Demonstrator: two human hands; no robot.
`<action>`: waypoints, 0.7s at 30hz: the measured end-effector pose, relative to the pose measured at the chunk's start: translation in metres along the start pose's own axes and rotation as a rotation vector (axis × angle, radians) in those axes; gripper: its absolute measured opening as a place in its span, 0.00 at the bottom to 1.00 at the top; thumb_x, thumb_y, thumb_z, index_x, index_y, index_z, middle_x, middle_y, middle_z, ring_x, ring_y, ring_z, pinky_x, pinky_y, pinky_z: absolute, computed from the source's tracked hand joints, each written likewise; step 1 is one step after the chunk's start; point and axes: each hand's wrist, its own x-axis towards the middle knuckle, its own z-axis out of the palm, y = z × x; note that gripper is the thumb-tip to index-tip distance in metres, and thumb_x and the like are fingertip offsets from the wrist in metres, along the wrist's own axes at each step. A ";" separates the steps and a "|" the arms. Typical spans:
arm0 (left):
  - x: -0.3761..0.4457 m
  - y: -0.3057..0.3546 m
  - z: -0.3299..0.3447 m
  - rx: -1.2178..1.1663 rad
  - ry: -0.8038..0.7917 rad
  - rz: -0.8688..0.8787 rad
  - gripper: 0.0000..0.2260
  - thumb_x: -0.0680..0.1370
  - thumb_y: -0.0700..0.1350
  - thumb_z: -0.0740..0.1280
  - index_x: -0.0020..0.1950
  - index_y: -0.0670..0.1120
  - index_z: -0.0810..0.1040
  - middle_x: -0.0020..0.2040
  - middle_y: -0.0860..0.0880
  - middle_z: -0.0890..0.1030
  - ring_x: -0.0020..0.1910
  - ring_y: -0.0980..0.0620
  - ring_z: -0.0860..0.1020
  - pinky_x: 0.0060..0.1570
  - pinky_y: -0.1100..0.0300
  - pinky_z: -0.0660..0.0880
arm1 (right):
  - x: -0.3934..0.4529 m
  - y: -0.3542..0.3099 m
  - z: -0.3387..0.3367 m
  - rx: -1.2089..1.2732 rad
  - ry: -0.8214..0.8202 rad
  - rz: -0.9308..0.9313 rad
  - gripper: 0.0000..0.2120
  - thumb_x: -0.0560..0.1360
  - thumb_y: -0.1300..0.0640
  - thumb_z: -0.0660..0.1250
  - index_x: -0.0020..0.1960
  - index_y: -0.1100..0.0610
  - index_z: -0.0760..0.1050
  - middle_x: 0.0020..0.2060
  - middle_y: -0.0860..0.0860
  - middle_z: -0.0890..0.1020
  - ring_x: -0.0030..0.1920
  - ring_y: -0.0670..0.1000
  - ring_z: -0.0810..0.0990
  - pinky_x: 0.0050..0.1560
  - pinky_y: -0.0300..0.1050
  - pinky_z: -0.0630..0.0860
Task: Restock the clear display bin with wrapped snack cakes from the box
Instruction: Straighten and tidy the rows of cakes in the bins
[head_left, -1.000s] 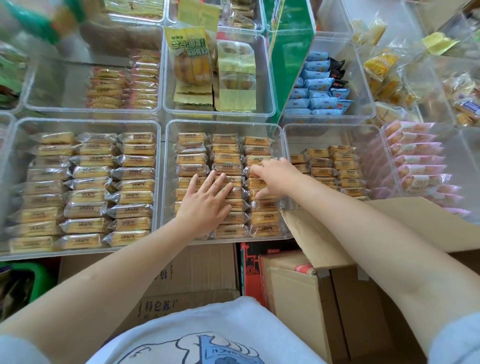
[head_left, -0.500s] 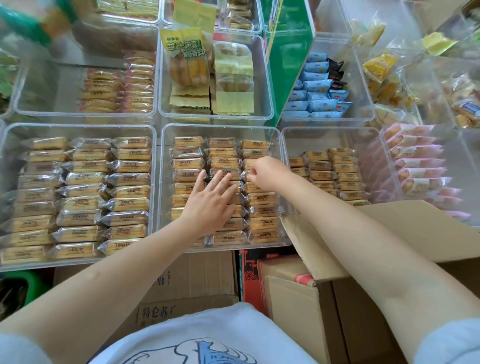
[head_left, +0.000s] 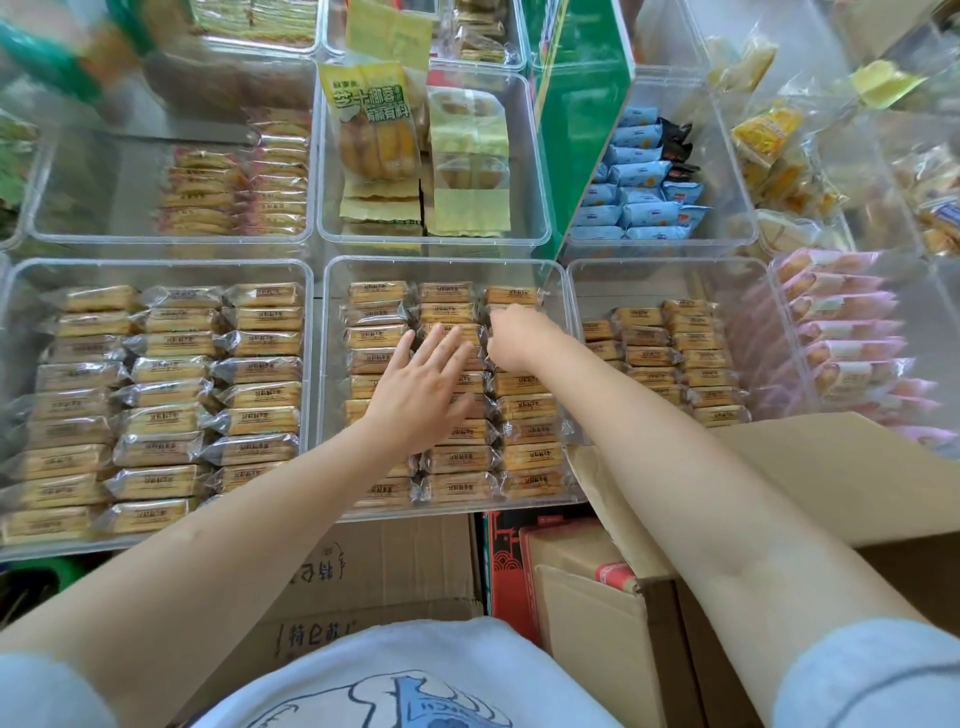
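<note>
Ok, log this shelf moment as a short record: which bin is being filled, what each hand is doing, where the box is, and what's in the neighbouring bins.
bin being filled: middle clear bin, three columns of wrapped snack cakes
left hand: flat, fingers spread, resting on the cakes
right hand: fingers curled at the right column's far end; whether it grips a cake is unclear
box: open cardboard, near right
neighbouring bins: similar cakes left; fewer cakes right
</note>
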 end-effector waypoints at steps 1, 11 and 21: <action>0.001 -0.001 0.000 0.006 -0.018 -0.009 0.32 0.84 0.63 0.47 0.84 0.49 0.47 0.84 0.48 0.45 0.82 0.48 0.41 0.80 0.43 0.38 | 0.001 0.002 0.000 0.010 -0.022 -0.008 0.17 0.81 0.57 0.60 0.68 0.61 0.74 0.63 0.58 0.79 0.60 0.59 0.79 0.60 0.53 0.77; -0.026 -0.040 -0.015 -0.032 0.018 0.021 0.34 0.80 0.68 0.46 0.83 0.55 0.45 0.83 0.52 0.41 0.80 0.50 0.35 0.79 0.47 0.34 | 0.014 0.016 -0.003 0.128 -0.033 0.036 0.26 0.78 0.56 0.62 0.76 0.55 0.62 0.71 0.60 0.69 0.64 0.62 0.75 0.61 0.59 0.77; -0.093 -0.055 0.018 0.076 0.052 0.012 0.30 0.79 0.68 0.49 0.80 0.60 0.62 0.82 0.47 0.60 0.82 0.44 0.52 0.79 0.37 0.45 | -0.039 -0.056 0.001 -0.128 -0.312 -0.250 0.21 0.78 0.43 0.69 0.61 0.58 0.77 0.48 0.50 0.80 0.46 0.51 0.79 0.49 0.44 0.79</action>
